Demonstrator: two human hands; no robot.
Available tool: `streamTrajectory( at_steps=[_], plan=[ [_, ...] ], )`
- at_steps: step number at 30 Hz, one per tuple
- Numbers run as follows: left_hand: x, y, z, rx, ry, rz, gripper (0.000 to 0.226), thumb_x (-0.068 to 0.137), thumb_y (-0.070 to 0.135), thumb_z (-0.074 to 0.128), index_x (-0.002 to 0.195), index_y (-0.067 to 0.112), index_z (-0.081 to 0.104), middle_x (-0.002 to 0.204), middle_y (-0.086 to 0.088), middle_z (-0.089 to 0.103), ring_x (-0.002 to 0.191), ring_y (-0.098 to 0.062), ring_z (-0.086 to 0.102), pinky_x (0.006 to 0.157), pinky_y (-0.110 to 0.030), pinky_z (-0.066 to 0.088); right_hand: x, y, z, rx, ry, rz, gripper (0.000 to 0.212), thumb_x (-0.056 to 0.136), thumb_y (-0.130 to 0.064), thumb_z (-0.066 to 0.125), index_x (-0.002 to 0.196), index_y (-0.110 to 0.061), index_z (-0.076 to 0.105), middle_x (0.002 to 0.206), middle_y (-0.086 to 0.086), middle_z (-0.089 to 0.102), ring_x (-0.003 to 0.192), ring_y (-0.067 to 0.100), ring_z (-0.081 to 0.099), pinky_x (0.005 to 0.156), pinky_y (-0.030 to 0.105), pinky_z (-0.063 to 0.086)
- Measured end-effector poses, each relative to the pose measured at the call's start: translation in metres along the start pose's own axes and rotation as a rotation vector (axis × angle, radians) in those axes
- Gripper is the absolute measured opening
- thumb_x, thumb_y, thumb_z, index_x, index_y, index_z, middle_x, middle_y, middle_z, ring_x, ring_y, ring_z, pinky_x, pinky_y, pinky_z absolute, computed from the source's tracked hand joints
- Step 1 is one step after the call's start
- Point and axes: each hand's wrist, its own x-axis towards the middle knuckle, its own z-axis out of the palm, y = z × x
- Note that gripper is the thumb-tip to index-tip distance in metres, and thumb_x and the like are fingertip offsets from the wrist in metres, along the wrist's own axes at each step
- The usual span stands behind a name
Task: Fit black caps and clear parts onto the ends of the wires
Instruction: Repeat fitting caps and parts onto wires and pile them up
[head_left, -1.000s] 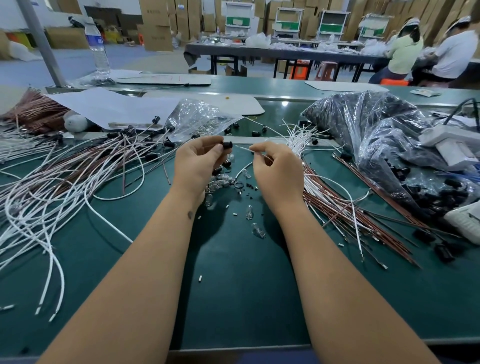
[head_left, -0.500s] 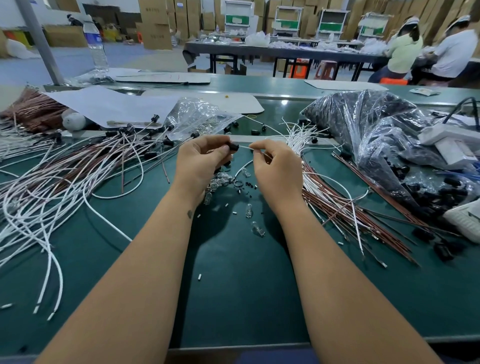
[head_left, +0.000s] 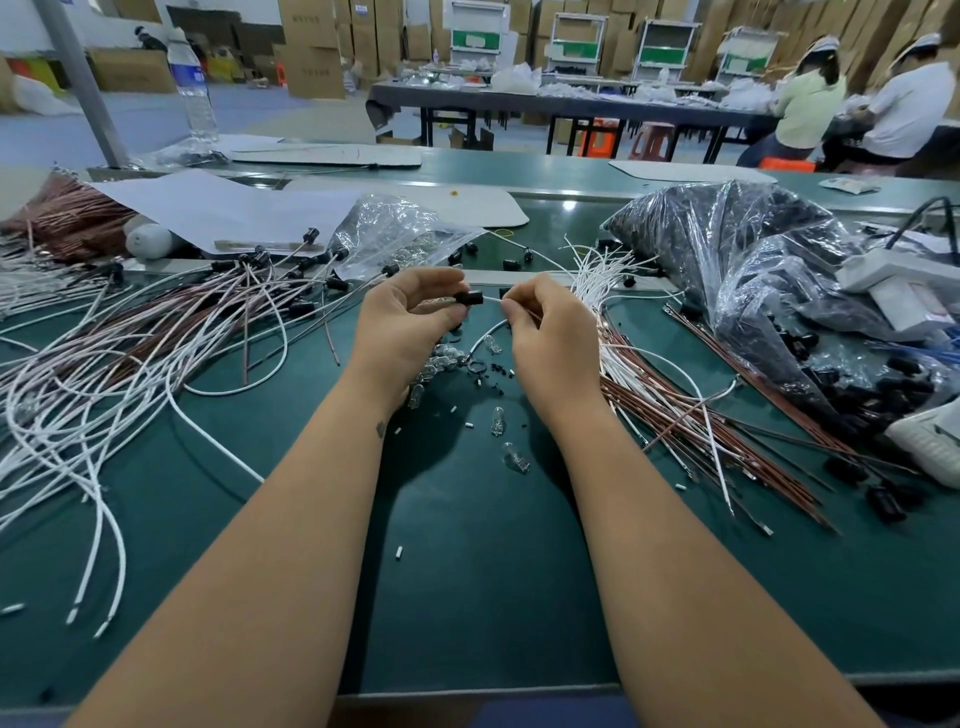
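Between the hands, black cap (head_left: 469, 298) now on wire (head_left: 491, 300).

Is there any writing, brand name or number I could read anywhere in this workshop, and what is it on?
No text can be read.
Water bottle: blue label, print too blurred.
Cardboard boxes: dark markings, too small.
Green panels on the racks: white patches, unreadable.
White device: pinkish label, too blurred.

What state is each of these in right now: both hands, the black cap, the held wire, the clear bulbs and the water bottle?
Left hand: pinches the black cap.
Right hand: pinches the white wire.
Black cap: on the wire's end.
White wire: held level.
Clear bulbs: loose on the table.
Water bottle: upright.
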Motion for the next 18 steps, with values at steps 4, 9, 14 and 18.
streamTrajectory(
  at_steps=[4, 9, 14, 18],
  plan=[
    [-0.0014, -0.0011, 0.001, 0.093, -0.056, 0.027, 0.034, 0.08, -0.014, 0.065, 0.098, 0.015, 0.066, 0.095, -0.003, 0.071, 0.083, -0.009, 0.07, 0.078, -0.022, 0.055, -0.0007, 0.0004, 0.0022, -0.057, -0.058, -0.025, 0.009, 0.095, -0.014, 0.057, 0.09, -0.01, 0.064, 0.083, -0.001, 0.059, 0.077, 0.016, 0.052, 0.066, 0.028, 0.036],
    [-0.0024, 0.0006, 0.0029, 0.135, -0.066, 0.031, 0.034, 0.079, -0.014, 0.065, 0.095, 0.016, 0.066, 0.093, -0.005, 0.07, 0.079, -0.007, 0.07, 0.075, -0.02, 0.054, -0.0011, -0.0015, 0.0027, -0.027, -0.048, -0.043, 0.009, 0.093, -0.008, 0.057, 0.1, -0.007, 0.062, 0.089, 0.0, 0.059, 0.083, 0.017, 0.055, 0.073, 0.024, 0.041],
    [-0.0034, 0.0012, 0.0033, 0.14, -0.058, 0.045, 0.031, 0.08, -0.011, 0.066, 0.103, 0.011, 0.066, 0.093, -0.007, 0.071, 0.077, -0.008, 0.069, 0.075, -0.021, 0.056, -0.0002, -0.0007, 0.0041, -0.101, -0.114, -0.11, 0.014, 0.089, -0.005, 0.06, 0.102, -0.006, 0.066, 0.098, 0.006, 0.059, 0.089, 0.017, 0.053, 0.078, 0.022, 0.04],
    [-0.0032, 0.0019, 0.0037, 0.168, -0.026, 0.075, 0.027, 0.083, -0.008, 0.065, 0.103, 0.011, 0.067, 0.088, -0.007, 0.072, 0.073, -0.01, 0.068, 0.074, -0.022, 0.056, 0.0001, -0.0014, 0.0025, -0.114, -0.112, -0.103, 0.012, 0.089, -0.004, 0.059, 0.1, -0.006, 0.064, 0.1, 0.007, 0.061, 0.092, 0.021, 0.056, 0.082, 0.03, 0.044]
  ],
)
